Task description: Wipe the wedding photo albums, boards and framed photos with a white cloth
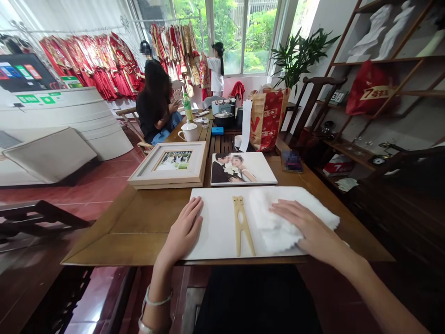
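Observation:
A white rectangular board (217,227) lies flat at the table's near edge. My left hand (184,232) rests on its left side, fingers stretched out and holding nothing. On the board's right part lies a fluffy white towel (313,204), spilling past the board's right edge. My right hand (302,222) is laid over the towel with fingers extended; its underside is hidden. Between my hands sits a flat, pale-yellow two-legged piece (240,222) with an oval hole and two small points at the top. It lies on the board, apart from both hands.
Beyond the board are a wooden-framed photo (139,174) and a couple's photo panel (257,169). A lidded white mug (190,131), paper bag (267,118) and green-labelled bottle (187,109) stand farther back. A seated person (153,97) is at the table's left.

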Tool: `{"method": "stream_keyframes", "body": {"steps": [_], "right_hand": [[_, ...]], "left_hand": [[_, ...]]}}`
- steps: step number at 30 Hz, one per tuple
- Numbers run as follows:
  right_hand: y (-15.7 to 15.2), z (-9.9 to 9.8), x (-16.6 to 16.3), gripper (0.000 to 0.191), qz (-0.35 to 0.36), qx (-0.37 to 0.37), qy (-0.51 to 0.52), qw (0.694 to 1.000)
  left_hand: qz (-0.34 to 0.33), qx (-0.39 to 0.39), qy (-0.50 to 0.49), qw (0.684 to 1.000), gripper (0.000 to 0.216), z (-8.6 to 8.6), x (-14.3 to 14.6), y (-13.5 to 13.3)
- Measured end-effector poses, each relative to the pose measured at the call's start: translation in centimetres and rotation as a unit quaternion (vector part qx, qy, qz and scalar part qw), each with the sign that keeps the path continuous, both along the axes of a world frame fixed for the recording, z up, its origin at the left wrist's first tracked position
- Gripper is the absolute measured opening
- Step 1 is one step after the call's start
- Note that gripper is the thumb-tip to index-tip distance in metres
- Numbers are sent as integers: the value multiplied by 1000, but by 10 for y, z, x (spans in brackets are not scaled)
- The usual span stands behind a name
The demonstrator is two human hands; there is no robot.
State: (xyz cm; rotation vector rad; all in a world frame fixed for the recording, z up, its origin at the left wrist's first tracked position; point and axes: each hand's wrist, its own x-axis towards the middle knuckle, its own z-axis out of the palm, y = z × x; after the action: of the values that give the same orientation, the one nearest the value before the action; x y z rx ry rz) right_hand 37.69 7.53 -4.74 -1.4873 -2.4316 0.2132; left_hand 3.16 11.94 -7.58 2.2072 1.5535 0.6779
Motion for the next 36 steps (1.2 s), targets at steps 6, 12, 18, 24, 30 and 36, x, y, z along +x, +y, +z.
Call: {"method": "stream_keyframes", "body": {"steps": [6,12,18,24,30,36], "right_hand": [[51,-9,-17,72,-81,35,-5,996],[9,-17,-27,82,-87,48,-52,994],[-69,-13,-33,92,-1,63,-51,997],[-50,-3,-36,75,1,1,-4,1000],[35,-7,-26,65,-92,23,-26,995],[45,-6,-35,65,-127,27,-49,990]], "left_hand": [[0,-6,1,1000,51,1,0,-1],[0,-3,1,1000,52,1,0,-1],[-2,0,-1,1000,50,1,0,-1],[1,4,2,1000,50,1,1,-2],[-6,9,0,1000,50,-1,0,0],[-7,14,-4,1000,49,0,-1,-1]]}}
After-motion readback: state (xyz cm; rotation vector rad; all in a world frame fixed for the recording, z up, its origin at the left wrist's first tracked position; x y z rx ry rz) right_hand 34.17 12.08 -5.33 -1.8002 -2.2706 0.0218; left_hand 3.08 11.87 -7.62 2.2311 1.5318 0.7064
